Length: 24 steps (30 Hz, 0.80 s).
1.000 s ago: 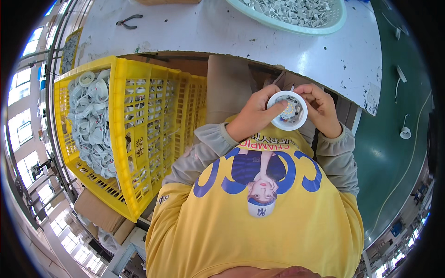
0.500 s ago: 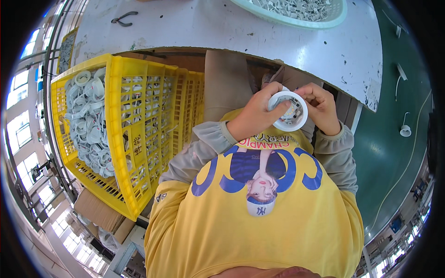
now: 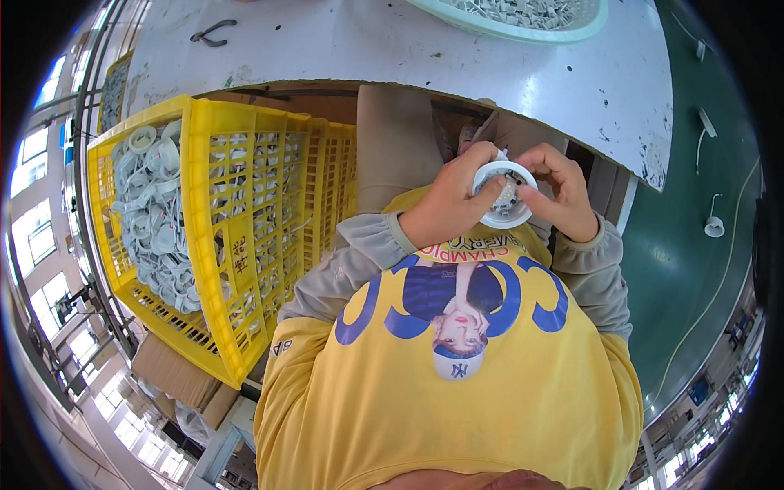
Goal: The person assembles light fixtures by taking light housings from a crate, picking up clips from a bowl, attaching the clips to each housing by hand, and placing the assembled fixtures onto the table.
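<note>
In front of my chest I hold a round white downlight (image 3: pixel 508 201), its open face turned up toward me. Inside its rim sits a circuit board with small yellowish LEDs and dark components. My left hand (image 3: pixel 452 194) is closed around the left side of the lamp, its thumb reaching inside onto the board. On the other side, my right hand (image 3: pixel 565 194) has its thumb at the inner right edge and its bent fingers behind the rim. The far underside of the lamp is hidden by my fingers.
A yellow plastic crate (image 3: pixel 204 245) at the left is full of white lamp housings (image 3: pixel 151 220). Beyond my hands lies a white table (image 3: pixel 343 49) with cutting pliers (image 3: pixel 214 33) and a pale green basket (image 3: pixel 563 34) of small white parts. Single lamps (image 3: pixel 714 226) lie on a green surface at the right.
The downlight has shifted slightly left and tilted a little. My right thumb has moved from the rim to inside the lamp, over the board's edge.
</note>
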Each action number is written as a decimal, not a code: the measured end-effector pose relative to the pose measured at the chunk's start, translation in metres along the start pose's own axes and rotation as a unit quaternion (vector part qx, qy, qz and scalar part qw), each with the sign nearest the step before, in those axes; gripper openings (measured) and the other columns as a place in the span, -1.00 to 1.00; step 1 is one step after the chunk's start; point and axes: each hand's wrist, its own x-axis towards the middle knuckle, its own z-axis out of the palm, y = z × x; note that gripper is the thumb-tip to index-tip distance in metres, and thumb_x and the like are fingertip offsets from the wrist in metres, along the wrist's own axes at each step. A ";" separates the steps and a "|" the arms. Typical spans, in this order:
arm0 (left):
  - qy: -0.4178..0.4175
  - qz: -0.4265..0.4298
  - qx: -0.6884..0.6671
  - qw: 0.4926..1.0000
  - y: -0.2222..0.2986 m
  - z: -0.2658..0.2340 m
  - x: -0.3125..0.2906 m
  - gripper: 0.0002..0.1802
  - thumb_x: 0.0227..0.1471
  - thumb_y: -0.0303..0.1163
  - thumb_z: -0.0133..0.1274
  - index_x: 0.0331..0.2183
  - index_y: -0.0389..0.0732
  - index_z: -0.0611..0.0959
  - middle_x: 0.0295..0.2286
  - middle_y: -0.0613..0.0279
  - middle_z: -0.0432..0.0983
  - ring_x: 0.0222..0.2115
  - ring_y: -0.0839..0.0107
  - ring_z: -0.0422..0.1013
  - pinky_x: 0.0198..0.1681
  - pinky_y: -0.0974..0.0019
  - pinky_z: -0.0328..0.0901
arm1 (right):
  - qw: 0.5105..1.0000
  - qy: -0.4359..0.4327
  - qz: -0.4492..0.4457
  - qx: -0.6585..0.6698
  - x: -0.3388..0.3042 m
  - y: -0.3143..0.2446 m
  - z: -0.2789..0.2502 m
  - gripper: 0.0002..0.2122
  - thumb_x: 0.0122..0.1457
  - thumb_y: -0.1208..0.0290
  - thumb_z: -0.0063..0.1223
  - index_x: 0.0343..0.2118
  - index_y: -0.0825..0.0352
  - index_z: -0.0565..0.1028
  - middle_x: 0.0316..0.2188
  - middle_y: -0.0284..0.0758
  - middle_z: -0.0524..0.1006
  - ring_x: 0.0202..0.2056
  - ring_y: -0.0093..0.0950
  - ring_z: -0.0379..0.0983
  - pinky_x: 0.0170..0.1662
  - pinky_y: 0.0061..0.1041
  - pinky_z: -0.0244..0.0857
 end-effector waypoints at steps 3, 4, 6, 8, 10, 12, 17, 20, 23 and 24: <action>0.005 0.006 0.027 1.000 0.001 0.000 0.000 -0.80 -0.01 -0.48 -0.08 -0.27 -0.30 0.36 -0.44 0.21 0.31 -0.40 0.53 0.26 -0.33 0.42 0.19 | 0.995 0.048 0.082 -0.010 0.002 0.003 0.008 -0.83 -0.08 0.58 0.01 -0.36 0.41 0.38 -0.46 -0.35 0.48 -0.39 -0.68 0.38 -0.29 -0.68 0.24; 0.005 -0.003 0.030 1.000 0.001 0.000 0.000 -0.80 -0.02 -0.49 -0.09 -0.28 -0.30 0.36 -0.44 0.20 0.30 -0.40 0.52 0.25 -0.34 0.42 0.19 | 0.995 0.053 0.078 -0.013 0.002 0.006 0.008 -0.83 -0.09 0.58 0.03 -0.37 0.40 0.38 -0.47 -0.36 0.47 -0.40 -0.69 0.37 -0.30 -0.68 0.24; -0.003 -0.008 0.033 0.999 0.000 -0.001 0.000 -0.80 -0.03 -0.49 -0.09 -0.29 -0.30 0.36 -0.45 0.19 0.30 -0.41 0.52 0.25 -0.35 0.42 0.18 | 0.995 0.059 0.075 -0.015 0.002 0.007 0.008 -0.82 -0.10 0.58 0.05 -0.38 0.39 0.38 -0.47 -0.37 0.47 -0.42 -0.70 0.37 -0.30 -0.69 0.24; -0.011 -0.014 0.035 0.999 -0.001 -0.003 0.000 -0.80 -0.03 -0.49 -0.09 -0.29 -0.30 0.35 -0.45 0.19 0.29 -0.42 0.52 0.24 -0.35 0.41 0.18 | 0.995 0.050 0.082 -0.007 0.002 0.007 0.008 -0.84 -0.09 0.59 0.04 -0.39 0.38 0.38 -0.50 -0.39 0.48 -0.44 -0.70 0.37 -0.30 -0.69 0.25; -0.035 -0.001 0.044 0.998 -0.001 -0.007 0.000 -0.79 -0.03 -0.47 -0.08 -0.29 -0.31 0.35 -0.46 0.19 0.29 -0.43 0.51 0.24 -0.36 0.41 0.19 | 0.996 0.040 0.084 -0.010 0.004 0.005 0.008 -0.84 -0.09 0.59 0.03 -0.39 0.38 0.38 -0.51 -0.39 0.48 -0.45 -0.70 0.37 -0.31 -0.69 0.25; -0.040 0.006 0.043 0.998 -0.002 -0.009 -0.001 -0.79 -0.02 -0.44 -0.07 -0.30 -0.31 0.35 -0.47 0.19 0.29 -0.45 0.51 0.24 -0.38 0.41 0.19 | 0.996 0.029 0.086 -0.011 0.004 0.005 0.008 -0.84 -0.09 0.59 0.03 -0.40 0.38 0.37 -0.52 -0.39 0.48 -0.45 -0.70 0.37 -0.32 -0.68 0.25; -0.014 0.041 0.027 0.999 0.001 -0.007 0.000 -0.76 0.00 -0.30 -0.06 -0.45 -0.27 0.32 -0.62 0.06 0.28 -0.61 0.36 0.24 -0.53 0.30 0.14 | 0.997 0.006 0.072 -0.002 0.004 0.006 0.007 -0.83 -0.09 0.61 0.04 -0.38 0.38 0.37 -0.51 -0.38 0.50 -0.44 -0.69 0.39 -0.32 -0.67 0.27; -0.038 0.017 0.045 0.998 -0.002 -0.010 0.000 -0.73 0.05 -0.23 -0.12 -0.44 -0.27 0.34 -0.64 0.08 0.27 -0.63 0.35 0.23 -0.55 0.31 0.14 | 0.997 0.014 0.071 -0.018 0.005 0.004 0.008 -0.83 -0.09 0.61 0.04 -0.38 0.38 0.37 -0.51 -0.37 0.50 -0.44 -0.69 0.39 -0.31 -0.66 0.27; -0.035 0.031 0.048 0.998 -0.005 -0.008 0.000 -0.73 0.07 -0.24 -0.16 -0.44 -0.27 0.35 -0.67 0.10 0.25 -0.64 0.34 0.20 -0.56 0.32 0.13 | 0.997 0.013 0.067 -0.025 0.005 0.005 0.007 -0.82 -0.09 0.60 0.05 -0.37 0.38 0.37 -0.50 -0.37 0.50 -0.44 -0.69 0.39 -0.32 -0.66 0.28; -0.022 0.048 0.056 0.997 -0.004 -0.007 0.000 -0.74 0.08 -0.25 -0.17 -0.45 -0.28 0.36 -0.67 0.10 0.25 -0.65 0.33 0.18 -0.56 0.32 0.12 | 0.997 0.014 0.067 -0.024 0.005 0.005 0.008 -0.82 -0.09 0.60 0.05 -0.37 0.38 0.37 -0.50 -0.37 0.50 -0.44 -0.69 0.39 -0.32 -0.66 0.28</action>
